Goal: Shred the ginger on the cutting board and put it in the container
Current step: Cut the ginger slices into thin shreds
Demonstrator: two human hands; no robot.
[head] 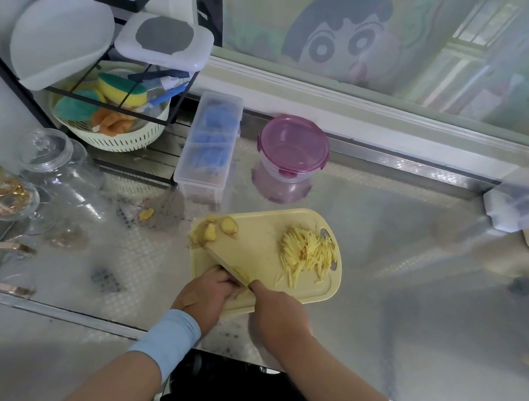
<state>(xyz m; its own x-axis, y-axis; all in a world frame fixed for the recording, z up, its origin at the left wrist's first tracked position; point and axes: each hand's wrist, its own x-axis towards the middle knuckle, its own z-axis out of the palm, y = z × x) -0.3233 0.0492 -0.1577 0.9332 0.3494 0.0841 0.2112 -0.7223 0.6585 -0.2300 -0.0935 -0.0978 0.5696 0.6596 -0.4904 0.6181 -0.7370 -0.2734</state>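
The cutting board (258, 254) is lying on the metal counter (403, 257) at the centre of the view.

1. Right hand (276, 313): it is sitting at the 6 o'clock edge of the board with its fingers clenched around the handle of the knife (228, 268). The handle itself is hidden inside the fist. The pale blade is running from this hand toward 10 o'clock across the board.
2. Left hand (207, 291): it is sitting just beside the right hand, at 7 o'clock of the board, and is wearing a blue wristband (168, 337). Its curled fingertips are grasping a small ginger piece (239, 271) against the board, touching the near end of the blade.
3. Shredded ginger (308, 254): a loose pile of thin strips is lying at 3 o'clock on the board, well apart from the blade.
4. Ginger chunks (217, 229): several uncut lumps are lying at 10 o'clock on the board, beside the blade tip.
5. Container (292, 149): a round clear tub with a pink clip lid is standing on the counter at 12 o'clock of the board, apart from it. The lid is sitting on it.

A clear box (211, 146) holding blue items is standing at 11 o'clock of the board, just beside a black rack (141, 7).
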